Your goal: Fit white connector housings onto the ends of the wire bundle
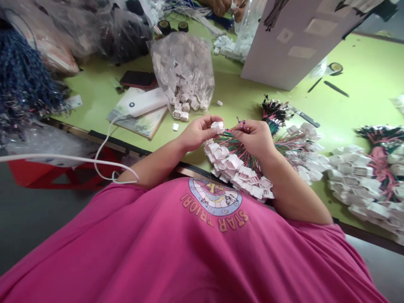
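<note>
My left hand (198, 134) pinches a white plastic connector housing (217, 127) between thumb and fingers. Just to its right, my right hand (256, 136) is closed on thin coloured wires (241, 123), whose small tips stick up above the fingers. Wires also run between the two hands; whether any sit inside the housing is too small to tell. Below both hands lies a pile of white connectors (233, 162) with green and pink wires, along the table's front edge. A clear plastic bag of loose white housings (186, 71) stands beyond my left hand.
A phone (138, 78), a white power bank (148, 103) and a booklet (154, 122) lie left. A grey box (268, 46) stands behind. Wired connector bundles (356, 181) and a cutter knife (306, 117) are right. Blue wires (25, 71) hang far left. Another person's hands (221, 6) show at the top.
</note>
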The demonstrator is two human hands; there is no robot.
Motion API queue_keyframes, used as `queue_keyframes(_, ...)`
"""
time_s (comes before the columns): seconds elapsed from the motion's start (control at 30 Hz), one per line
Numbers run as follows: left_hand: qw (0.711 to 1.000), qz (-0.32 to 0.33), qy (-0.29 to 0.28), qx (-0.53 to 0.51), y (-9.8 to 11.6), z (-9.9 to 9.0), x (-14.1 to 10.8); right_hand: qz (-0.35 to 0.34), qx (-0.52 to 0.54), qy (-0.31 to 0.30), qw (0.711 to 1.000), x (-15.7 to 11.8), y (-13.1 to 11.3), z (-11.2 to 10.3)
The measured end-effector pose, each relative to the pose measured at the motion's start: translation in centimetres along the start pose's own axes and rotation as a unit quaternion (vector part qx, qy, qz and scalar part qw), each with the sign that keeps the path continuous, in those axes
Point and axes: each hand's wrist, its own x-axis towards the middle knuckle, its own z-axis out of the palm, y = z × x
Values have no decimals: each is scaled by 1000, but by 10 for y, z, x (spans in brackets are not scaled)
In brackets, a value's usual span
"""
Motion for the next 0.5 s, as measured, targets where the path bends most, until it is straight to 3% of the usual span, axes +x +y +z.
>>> queue_keyframes(0.27,1000,-20,16,5,2,-1,0,-38,-61,14,997,-1,2,1)
queue_keyframes(0.5,995,-61,51,54,10,12,1,-74,-85,1,994,-1,3,3)
